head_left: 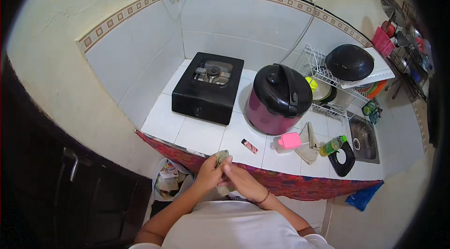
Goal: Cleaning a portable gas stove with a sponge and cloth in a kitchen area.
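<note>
My left hand (209,174) and my right hand (240,182) meet at the counter's front edge, close to my body. Both are closed around a crumpled greenish-grey cloth (222,155), which pokes out above and below the fingers. Some fingertips are hidden where the hands overlap. Just beyond them on the white tiles lies a red patterned lighter (250,146). To its right stands a small container with a pink lid (289,140). A black single-burner stove (187,105) sits farther back, beside a maroon rice cooker (272,116) with a black lid.
Rightward lie a folded beige cloth (307,150), a green-capped bottle (332,146), a black ring-shaped piece (346,168) and a sink (361,130). A white dish rack (317,61) holds a black wok (349,63). Red patterned fabric (290,184) hangs off the counter above a rubbish bag (169,181).
</note>
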The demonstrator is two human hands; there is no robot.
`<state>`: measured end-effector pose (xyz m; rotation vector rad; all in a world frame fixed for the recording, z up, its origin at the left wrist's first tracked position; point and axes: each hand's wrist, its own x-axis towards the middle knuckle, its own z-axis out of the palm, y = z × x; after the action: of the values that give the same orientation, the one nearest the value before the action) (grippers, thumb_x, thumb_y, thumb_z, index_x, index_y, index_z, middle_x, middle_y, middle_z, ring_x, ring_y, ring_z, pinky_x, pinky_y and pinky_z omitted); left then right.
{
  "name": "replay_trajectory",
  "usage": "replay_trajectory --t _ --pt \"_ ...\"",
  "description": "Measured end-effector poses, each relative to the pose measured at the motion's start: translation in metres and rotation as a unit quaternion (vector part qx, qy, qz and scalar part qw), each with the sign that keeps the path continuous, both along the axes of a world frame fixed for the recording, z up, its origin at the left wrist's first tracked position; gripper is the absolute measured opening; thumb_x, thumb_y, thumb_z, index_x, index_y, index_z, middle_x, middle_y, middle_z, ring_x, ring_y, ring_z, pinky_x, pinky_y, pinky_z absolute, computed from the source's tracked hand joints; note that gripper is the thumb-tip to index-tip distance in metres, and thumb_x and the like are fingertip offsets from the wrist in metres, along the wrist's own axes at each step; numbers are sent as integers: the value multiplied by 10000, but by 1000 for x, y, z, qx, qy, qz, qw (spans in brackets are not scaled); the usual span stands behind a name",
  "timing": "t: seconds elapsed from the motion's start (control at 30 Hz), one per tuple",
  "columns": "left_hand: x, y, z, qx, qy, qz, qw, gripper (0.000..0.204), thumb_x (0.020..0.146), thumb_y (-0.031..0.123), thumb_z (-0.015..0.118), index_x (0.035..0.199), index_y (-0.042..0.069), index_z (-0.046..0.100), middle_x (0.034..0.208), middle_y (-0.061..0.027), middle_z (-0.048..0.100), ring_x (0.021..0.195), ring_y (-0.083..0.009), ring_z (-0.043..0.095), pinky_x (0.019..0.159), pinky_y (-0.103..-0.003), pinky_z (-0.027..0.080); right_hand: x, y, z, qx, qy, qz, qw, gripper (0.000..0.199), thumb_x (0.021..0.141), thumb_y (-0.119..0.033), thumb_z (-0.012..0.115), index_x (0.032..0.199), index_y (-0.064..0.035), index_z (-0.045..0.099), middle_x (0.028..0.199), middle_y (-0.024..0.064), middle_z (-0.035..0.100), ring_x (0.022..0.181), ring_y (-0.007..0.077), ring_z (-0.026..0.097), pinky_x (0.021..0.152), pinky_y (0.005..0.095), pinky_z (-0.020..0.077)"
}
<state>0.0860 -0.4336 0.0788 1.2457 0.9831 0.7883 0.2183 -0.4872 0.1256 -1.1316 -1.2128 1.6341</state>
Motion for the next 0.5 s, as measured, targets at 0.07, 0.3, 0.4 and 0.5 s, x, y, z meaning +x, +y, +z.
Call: replay_trajectory --t 0.07,0.3,0.4,0.5 --pt "-11 3 1 3 13 -28 1000 339 951 272 536 1139 -9 560 870 -31 606 747 -89 530 684 -251 455 20 1 -3 -107 104 -43 988 559 999 -435 363 1194 65 518 1011 146 612 855 178 631 782 272 520" --pt "11 -3 40 -153 -204 -76 964 281 973 198 488 1182 17 541 1009 -35 636 859 -102 613 756 -269 515 86 -15 -110 -171 109 -196 959 665 913 -626 382 1197 -46 539 1034 42 605 917 130 564 771 323 477" --pt "15 0 42 -215 -233 -111 942 307 968 230 497 1203 35 526 1064 -50 631 916 -128 624 784 -288 529 75 -37 -93 -247 317 -171 899 847 852 -738 319 1383 -85 411 1368 91 483 1254 223 462 1026 418 391" --pt "13 5 10 -186 -136 -100 968 333 976 281 479 1207 54 556 1034 -32 629 926 -112 590 768 -269 489 84 -43 -105 -162 462 -197 849 728 899 -636 400 1352 -68 440 1310 93 530 1174 219 533 970 396 448"
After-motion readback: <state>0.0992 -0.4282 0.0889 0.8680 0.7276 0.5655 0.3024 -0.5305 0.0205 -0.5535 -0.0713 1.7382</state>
